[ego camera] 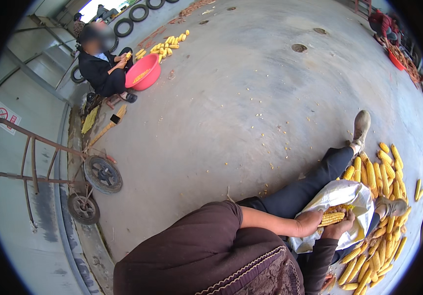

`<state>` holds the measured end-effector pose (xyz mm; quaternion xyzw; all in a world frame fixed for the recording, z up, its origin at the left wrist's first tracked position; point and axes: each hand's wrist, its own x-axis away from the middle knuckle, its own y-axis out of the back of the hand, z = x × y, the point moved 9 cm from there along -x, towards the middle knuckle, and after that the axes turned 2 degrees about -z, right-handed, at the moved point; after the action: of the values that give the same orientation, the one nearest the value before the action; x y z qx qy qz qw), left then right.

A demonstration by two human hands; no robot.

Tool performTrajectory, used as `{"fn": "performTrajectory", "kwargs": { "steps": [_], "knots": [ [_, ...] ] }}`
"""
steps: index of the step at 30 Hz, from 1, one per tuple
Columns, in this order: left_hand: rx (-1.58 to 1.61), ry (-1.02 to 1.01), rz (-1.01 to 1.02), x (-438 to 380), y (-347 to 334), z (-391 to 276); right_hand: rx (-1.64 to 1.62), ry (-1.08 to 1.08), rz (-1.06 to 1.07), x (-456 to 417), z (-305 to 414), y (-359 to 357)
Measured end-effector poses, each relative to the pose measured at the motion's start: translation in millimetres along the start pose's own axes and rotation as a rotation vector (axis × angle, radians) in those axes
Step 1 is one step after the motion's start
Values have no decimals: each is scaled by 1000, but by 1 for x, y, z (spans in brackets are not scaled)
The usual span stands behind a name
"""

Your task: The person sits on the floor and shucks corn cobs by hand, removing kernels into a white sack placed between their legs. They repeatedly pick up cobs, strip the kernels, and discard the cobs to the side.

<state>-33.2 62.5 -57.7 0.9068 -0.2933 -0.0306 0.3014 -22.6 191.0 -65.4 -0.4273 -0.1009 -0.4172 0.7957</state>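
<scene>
Low at the right, my left hand grips the near end of a yellow corn cob. My right hand holds the same cob from its other end, fingers curled around it. Both hands are over the mouth of a white woven plastic sack, spread across my lap between my legs. More yellow corn shows inside the sack just behind the cob; whether it is loose kernels or another cob, I cannot tell. A big heap of husked corn cobs lies around my right foot, beyond and beside the sack.
Loose kernels dot the concrete floor. A seated person handles corn beside a pink basin and more cobs. A two-wheeled metal handcart stands by the left wall. Another person bends over a red basin at far right.
</scene>
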Motion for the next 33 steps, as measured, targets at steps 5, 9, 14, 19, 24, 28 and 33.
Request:
{"fn": "performTrajectory", "kwargs": {
  "steps": [5, 9, 14, 19, 24, 28, 33],
  "knots": [
    [251, 98, 376, -13, -43, 17, -7, -137, -22, -1, -7, 1],
    [543, 409, 645, 2, -32, 8, 18, -261, 108, -15, -17, 21],
    [664, 502, 556, 6, -29, 14, 298, -239, 110, -38, -19, 47],
    [651, 501, 396, 1, -7, 17, 445, -321, -42, -45, -45, 67],
    [597, 527, 280, -9, -23, 36, 2058, 234, 209, -121, -56, 137],
    [523, 646, 199, -14, -35, 60, 2902, 98, 919, -86, -89, 148],
    [523, 724, 53, -27, -50, 77, 2850, 26, 1011, -76, -79, 163]
  ]
}}
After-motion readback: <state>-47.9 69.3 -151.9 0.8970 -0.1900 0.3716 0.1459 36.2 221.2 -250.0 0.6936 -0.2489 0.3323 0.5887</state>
